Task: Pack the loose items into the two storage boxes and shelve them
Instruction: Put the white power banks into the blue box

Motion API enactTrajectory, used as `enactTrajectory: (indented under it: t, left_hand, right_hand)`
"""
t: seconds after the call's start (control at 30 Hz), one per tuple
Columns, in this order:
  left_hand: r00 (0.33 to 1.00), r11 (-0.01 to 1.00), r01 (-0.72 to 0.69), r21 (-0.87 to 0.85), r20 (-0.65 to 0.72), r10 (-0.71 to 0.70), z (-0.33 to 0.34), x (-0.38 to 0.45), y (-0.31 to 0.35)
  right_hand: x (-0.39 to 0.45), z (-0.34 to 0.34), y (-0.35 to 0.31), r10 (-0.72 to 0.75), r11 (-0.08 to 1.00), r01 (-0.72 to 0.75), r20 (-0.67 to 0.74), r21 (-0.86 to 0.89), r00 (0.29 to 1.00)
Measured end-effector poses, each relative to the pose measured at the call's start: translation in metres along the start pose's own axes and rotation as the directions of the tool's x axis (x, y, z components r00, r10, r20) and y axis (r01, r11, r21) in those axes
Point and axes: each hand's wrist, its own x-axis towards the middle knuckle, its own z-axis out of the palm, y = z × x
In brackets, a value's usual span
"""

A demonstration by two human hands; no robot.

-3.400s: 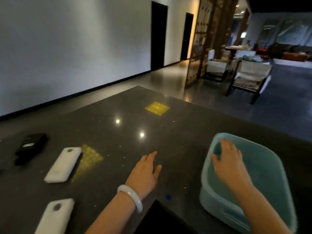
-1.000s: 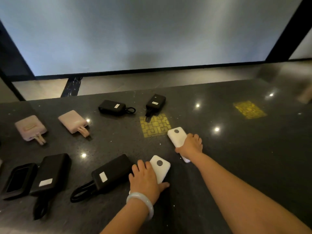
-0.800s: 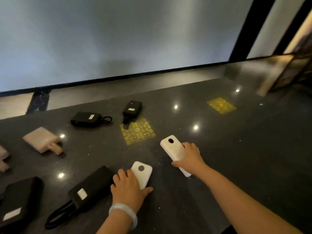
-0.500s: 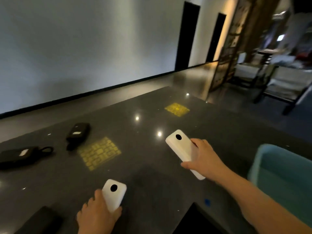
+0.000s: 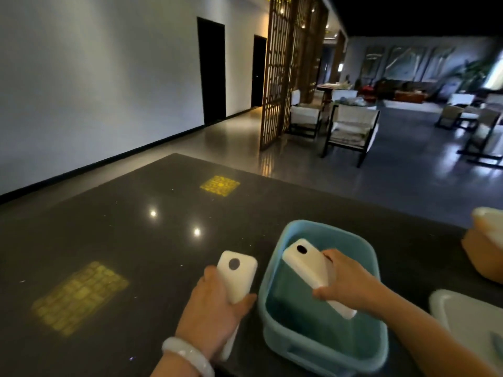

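Observation:
A teal storage box (image 5: 351, 238) stands on the dark stone table (image 5: 136, 235) in front of me. My right hand (image 5: 351, 281) grips a white power bank (image 5: 304, 263) and holds it tilted over the inside of the box. Just left of the box, my left hand (image 5: 212, 317) grips a second white power bank (image 5: 236, 278) above the table. An orange box (image 5: 481, 257) sits at the right edge, with something white on its top.
A white lid or container (image 5: 468, 314) lies at the lower right. Yellow light patches mark the tabletop. Beyond the table's far edge are open floor, a wooden lattice screen (image 5: 283, 72) and chairs (image 5: 351, 129).
Both hands lifted the white power banks off the table and carried them right. The right one is now over the teal box. My view swung right, away from the other items.

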Motion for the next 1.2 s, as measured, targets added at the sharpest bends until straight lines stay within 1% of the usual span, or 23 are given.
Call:
enactTrajectory:
  t: [0.07, 0.13, 0.2, 0.3, 0.37, 0.43, 0.6, 0.73, 0.9, 1.2]
  left_hand:
    - [0.999, 0.999, -0.033, 0.022, 0.024, 0.033, 0.019, 0.006, 0.023]
    - [0.998, 0.996, -0.069, 0.06, 0.014, 0.068, 0.035, 0.009, 0.038]
    - [0.996, 0.989, -0.081, 0.122, -0.013, 0.083, 0.047, 0.009, 0.044]
    - [0.996, 0.981, -0.06, 0.186, -0.05, 0.07, 0.054, 0.01, 0.044]
    - [0.997, 0.975, -0.047, 0.218, -0.044, 0.057, 0.053, 0.011, 0.043]
    - [0.999, 0.969, -0.037, 0.244, -0.008, 0.04, 0.051, 0.012, 0.042]
    - [0.997, 0.955, -0.049, 0.294, 0.068, 0.031, 0.047, 0.014, 0.045]
    - [0.994, 0.942, -0.081, 0.325, 0.092, 0.053, 0.046, 0.014, 0.046]
    - [0.989, 0.942, -0.106, 0.317, 0.134, 0.066, 0.044, 0.016, 0.045]
    - [0.984, 0.94, -0.125, 0.316, 0.157, 0.078, 0.043, 0.016, 0.045]
  right_hand:
    - [0.007, 0.004, 0.016, -0.034, 0.999, 0.037, 0.117, -0.021, 0.993]
    - [0.014, 0.012, 0.026, -0.078, 0.996, 0.087, 0.198, -0.036, 0.977]
    - [0.023, 0.022, 0.029, -0.118, 0.989, 0.136, 0.242, -0.059, 0.963]
    - [0.034, 0.04, 0.026, -0.129, 0.976, 0.179, 0.333, -0.122, 0.934]
    - [0.039, 0.052, 0.024, -0.146, 0.96, 0.224, 0.38, -0.17, 0.913]
    - [0.042, 0.061, 0.024, -0.139, 0.95, 0.238, 0.411, -0.201, 0.901]
    - [0.046, 0.075, 0.03, -0.088, 0.943, 0.216, 0.434, -0.255, 0.897]
    - [0.052, 0.079, 0.029, -0.057, 0.953, 0.181, 0.443, -0.242, 0.895]
    - [0.057, 0.076, 0.032, -0.03, 0.977, 0.124, 0.462, -0.176, 0.887]
    - [0.055, 0.087, 0.033, 0.026, 0.995, 0.039, 0.59, -0.097, 0.807]
